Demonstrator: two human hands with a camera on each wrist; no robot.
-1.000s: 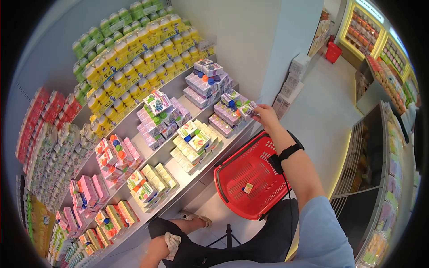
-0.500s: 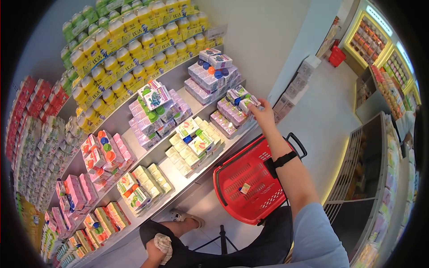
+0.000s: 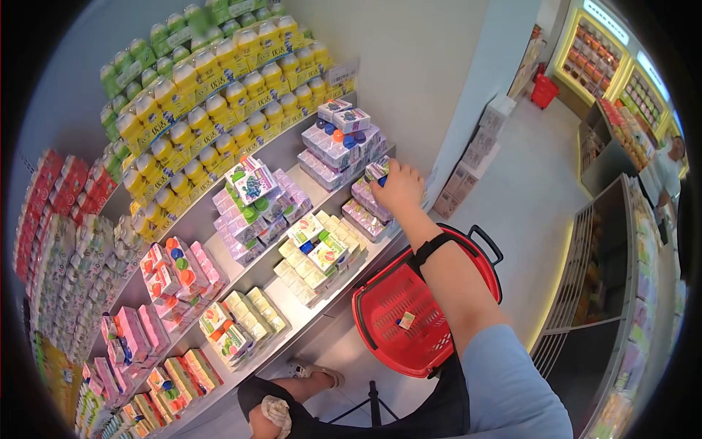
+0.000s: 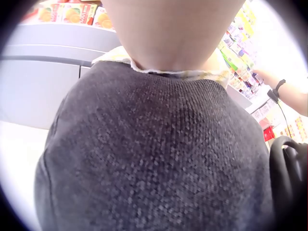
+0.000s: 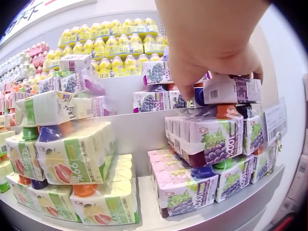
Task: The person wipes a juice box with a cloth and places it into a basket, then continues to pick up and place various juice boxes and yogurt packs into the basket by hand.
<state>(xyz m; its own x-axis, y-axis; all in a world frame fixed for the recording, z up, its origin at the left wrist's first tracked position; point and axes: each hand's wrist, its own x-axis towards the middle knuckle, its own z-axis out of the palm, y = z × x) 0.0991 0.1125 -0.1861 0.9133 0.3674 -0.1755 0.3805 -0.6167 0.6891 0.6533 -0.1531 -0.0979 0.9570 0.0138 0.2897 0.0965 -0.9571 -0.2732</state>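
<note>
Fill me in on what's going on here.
A person's right hand grips a small juice carton from above, atop a stack of grape juice cartons on a shop shelf. The left hand is at the knee with a bunched pale cloth, its fingers hidden. A red basket beside the shelf has one small item in it.

Purple and white at my right grip (image 3: 402,189).
The carton (image 5: 233,90) I hold is white and purple; the packs (image 5: 207,139) beneath it are printed with green and purple grapes. My basket (image 3: 376,333) is red with a black handle (image 3: 490,245), my sleeve (image 3: 512,388) light blue, my cloth (image 4: 113,55) whitish, marked yellow.
</note>
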